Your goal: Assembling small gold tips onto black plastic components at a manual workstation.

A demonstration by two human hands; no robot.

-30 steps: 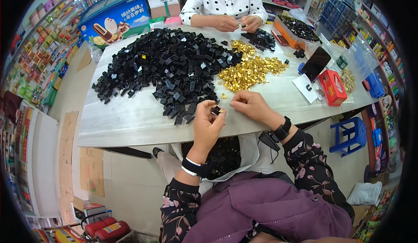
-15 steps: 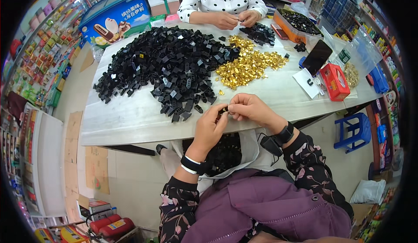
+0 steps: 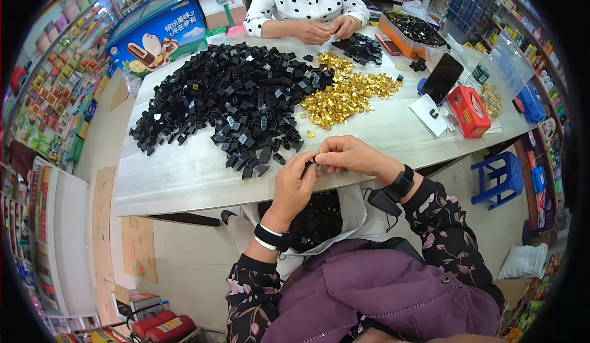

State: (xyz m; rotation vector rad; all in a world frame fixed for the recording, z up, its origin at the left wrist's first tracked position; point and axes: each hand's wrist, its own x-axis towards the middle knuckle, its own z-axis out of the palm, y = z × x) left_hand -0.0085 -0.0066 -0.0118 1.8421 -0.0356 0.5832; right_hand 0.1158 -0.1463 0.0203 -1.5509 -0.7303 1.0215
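Note:
Just past the table's near edge, my left hand (image 3: 295,186) pinches a small black plastic piece (image 3: 311,160), mostly hidden by the fingers. My right hand (image 3: 351,156) is closed too, its thumb and forefinger pressed together at the same piece. Ahead to the left lies a big heap of black plastic pieces (image 3: 215,94), small and blocky. Beside it on the right spreads a pile of small shiny gold pieces (image 3: 350,100). Below my hands, at my lap, a pale open bag (image 3: 353,211) holds many dark pieces with gold flecks.
Across the table (image 3: 172,186) a person in a dotted shirt works with both hands (image 3: 326,31) over a smaller black pile (image 3: 361,49). Towards the right are an orange tub (image 3: 402,42), a propped phone (image 3: 444,79) and a red box (image 3: 468,113). A blue stool (image 3: 499,180) stands right.
My hands have shifted slightly left in the picture and stay pinched together. The whole view has drifted a little. The piles look the same.

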